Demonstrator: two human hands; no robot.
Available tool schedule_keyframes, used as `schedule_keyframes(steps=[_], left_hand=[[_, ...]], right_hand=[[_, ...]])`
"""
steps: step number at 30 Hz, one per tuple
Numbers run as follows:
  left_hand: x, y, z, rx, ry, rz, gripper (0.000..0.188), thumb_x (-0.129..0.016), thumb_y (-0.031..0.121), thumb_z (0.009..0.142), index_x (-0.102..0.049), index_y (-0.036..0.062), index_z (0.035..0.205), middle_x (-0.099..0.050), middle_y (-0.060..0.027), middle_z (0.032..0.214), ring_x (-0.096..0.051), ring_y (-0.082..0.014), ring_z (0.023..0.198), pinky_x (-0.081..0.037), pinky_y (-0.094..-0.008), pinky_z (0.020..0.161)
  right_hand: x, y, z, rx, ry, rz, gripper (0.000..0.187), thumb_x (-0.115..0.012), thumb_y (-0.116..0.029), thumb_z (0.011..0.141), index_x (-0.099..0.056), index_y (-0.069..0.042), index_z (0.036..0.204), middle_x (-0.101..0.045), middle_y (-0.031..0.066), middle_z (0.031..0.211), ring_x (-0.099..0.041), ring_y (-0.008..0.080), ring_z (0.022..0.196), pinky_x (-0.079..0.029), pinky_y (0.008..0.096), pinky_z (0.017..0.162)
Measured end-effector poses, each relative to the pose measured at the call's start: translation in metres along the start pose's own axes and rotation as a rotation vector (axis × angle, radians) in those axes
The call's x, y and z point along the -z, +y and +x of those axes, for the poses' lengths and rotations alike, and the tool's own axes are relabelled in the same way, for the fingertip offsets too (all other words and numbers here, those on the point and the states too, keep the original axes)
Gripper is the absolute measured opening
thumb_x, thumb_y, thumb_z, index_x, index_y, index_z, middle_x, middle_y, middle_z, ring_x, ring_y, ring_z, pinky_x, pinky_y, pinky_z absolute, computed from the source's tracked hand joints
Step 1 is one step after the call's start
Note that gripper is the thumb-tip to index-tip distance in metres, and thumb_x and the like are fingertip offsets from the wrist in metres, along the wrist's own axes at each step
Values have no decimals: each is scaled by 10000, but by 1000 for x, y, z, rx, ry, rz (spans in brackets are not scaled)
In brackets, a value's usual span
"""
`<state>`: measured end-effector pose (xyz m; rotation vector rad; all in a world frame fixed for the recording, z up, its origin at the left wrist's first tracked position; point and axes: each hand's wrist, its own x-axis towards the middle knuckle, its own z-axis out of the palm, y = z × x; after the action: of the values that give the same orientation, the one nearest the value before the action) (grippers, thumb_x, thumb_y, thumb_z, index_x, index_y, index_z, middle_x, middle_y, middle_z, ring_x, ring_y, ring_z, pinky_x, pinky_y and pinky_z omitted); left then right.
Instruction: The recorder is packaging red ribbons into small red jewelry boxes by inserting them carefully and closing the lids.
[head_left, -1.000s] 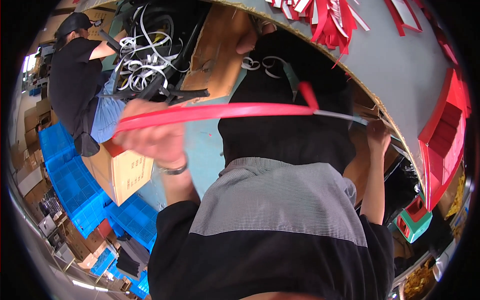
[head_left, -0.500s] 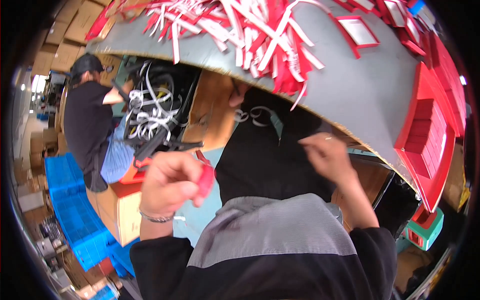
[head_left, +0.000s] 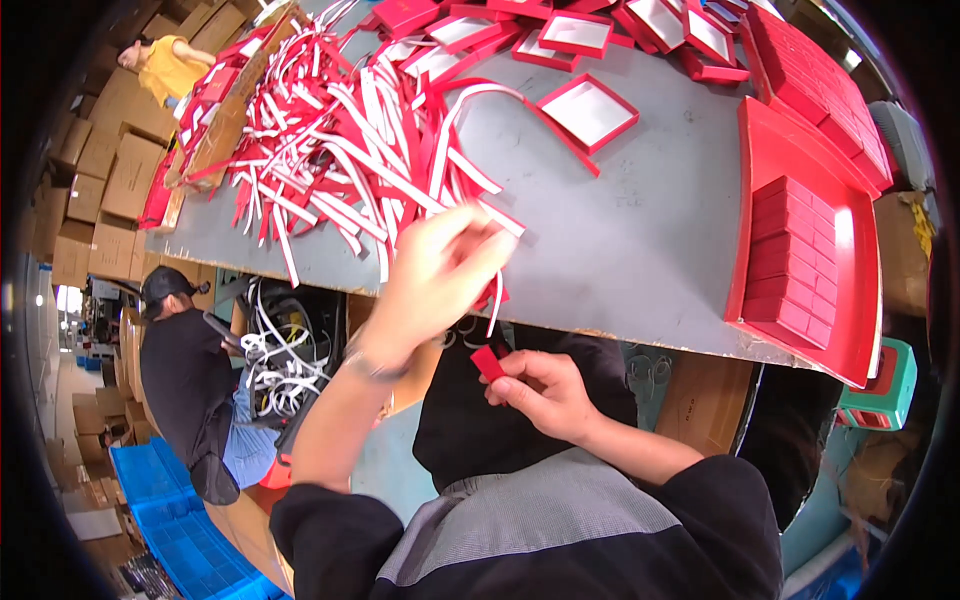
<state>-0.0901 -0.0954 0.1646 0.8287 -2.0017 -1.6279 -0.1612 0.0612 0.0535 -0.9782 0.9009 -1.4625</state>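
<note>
Blue plastic crates (head_left: 165,500) sit low at far left on the floor, w/ stacked cardboard boxes (head_left: 105,170) above them. A person in a black cap and top (head_left: 185,375) bends beside a bin of loose white strips (head_left: 280,350); another person in a yellow shirt (head_left: 170,65) is at the top left corner. On the grey worktable (head_left: 640,230) a big tangled pile of red-and-white paper strips (head_left: 330,140) covers the left part. The left hand (head_left: 435,280) is raised over the table's near edge, fingers pinched on one red-and-white strip (head_left: 492,300) that hangs down past the edge; the hand is blurred, so the exact grip is hard to read, but it's narrow and closed on the strip end. Just below and to the right, under the table edge, the right hand (head_left: 545,395) holds a small red piece (head_left: 488,362) betw. thumb and fingers, close to the chest, near the hanging strip. Further right on the table lie open red box lids w/ white insides (head_left: 588,112), more at the top. At far right a red tray (head_left: 850,300) holds a neat block of small red boxes (head_left: 795,260), w/ another stack of red boxes (head_left: 815,85) above. A green stool (head_left: 885,390) stands below the table's right end.
</note>
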Motion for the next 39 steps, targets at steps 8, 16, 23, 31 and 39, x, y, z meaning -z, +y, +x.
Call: schedule_keyframes(steps=[8, 16, 23, 31, 39], left_hand=[[-73, -67, 179, -441, 247, 1065, 264, -710, 251, 751, -642, 64, 924, -631, -84, 805, -571, -278, 894, -380, -410, 896], [40, -13, 52, -169, 28, -935, 267, -452, 165, 968, -537, -1, 1159, -576, -123, 1193, -555, -230, 1107, -447, -396, 923], [93, -76, -115, -179, 273, -1253, 416, -388, 253, 983, -403, 22, 1329, -428, -157, 1374, -377, -321, 1292, -269, -525, 1081], [48, -131, -214, -236, 437, -1492, 442, -408, 285, 978, -395, 13, 1326, -441, -137, 1362, -390, -312, 1280, -285, -486, 1083], [20, -151, -236, -208, 411, -1333, 474, -465, 301, 957, -385, 20, 1330, -470, -137, 1328, -451, -277, 1238, -358, -437, 1042]], right_hand=[[7, -6, -21, -114, 54, -4, 334, -576, -54, 878, -514, 8, 1200, -622, 27, 722, -603, 79, 704, -471, 232, 676], [9, 13, -12, -233, -48, 232, 70, -605, -61, 876, -545, -26, 887, -592, 3, 729, -556, 52, 680, -438, 203, 626], [-1, 10, 0, -186, -98, 181, 75, -589, -37, 873, -529, -12, 910, -599, 45, 762, -589, 93, 681, -485, 232, 633], [-51, 21, 31, -109, 18, 92, 287, -646, -44, 839, -460, -21, 1056, -584, 49, 896, -584, 109, 885, -479, 238, 755], [-77, 35, 40, -89, -50, 8, 468, -716, 28, 747, -435, -21, 1117, -526, 44, 930, -547, 99, 875, -494, 247, 798]])
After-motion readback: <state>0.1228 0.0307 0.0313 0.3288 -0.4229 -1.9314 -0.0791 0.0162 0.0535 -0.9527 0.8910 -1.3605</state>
